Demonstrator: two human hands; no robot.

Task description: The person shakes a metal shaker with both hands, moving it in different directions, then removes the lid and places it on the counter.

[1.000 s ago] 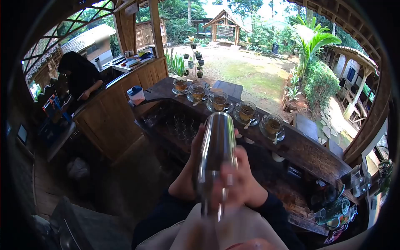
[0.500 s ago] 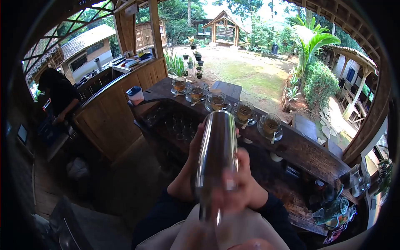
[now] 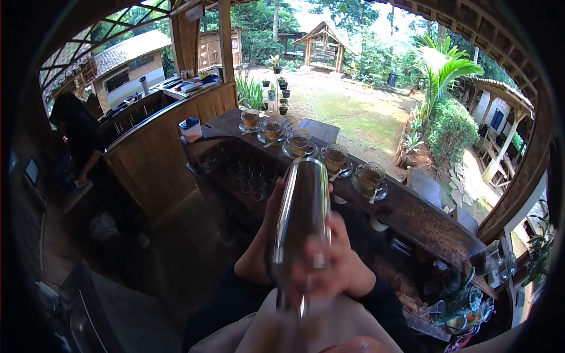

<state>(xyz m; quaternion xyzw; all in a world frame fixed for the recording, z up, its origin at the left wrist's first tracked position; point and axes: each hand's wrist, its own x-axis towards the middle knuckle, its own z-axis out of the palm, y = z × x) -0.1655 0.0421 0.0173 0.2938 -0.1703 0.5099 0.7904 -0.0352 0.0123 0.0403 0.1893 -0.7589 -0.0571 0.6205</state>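
Observation:
A shiny metal cocktail shaker (image 3: 301, 212) is tilted up in front of my body, its wide end toward the counter and its narrower end blurred near my lap. My left hand (image 3: 274, 203) wraps it from the left and behind, and most of those fingers are hidden. On the right, my right hand (image 3: 332, 256) grips its lower part, with the fingers smeared by motion. Beyond the shaker, several glass cups of amber drink stand on saucers in a row, among them a near-right cup (image 3: 371, 176) and a middle cup (image 3: 298, 141), with small spoons on the saucers.
The dark wooden counter (image 3: 432, 220) runs diagonally ahead. Upturned glasses (image 3: 253, 176) fill a recessed shelf at left, near a lidded plastic container (image 3: 190, 129). Glass jars (image 3: 465, 300) stand at lower right. A person in dark clothes (image 3: 79, 132) stands by the left-hand wooden counter (image 3: 156, 162).
The shaker stays in both hands, slightly shifted and blurred at its lower end. My view has turned slightly, moving the cups leftward. The person at left has become more upright.

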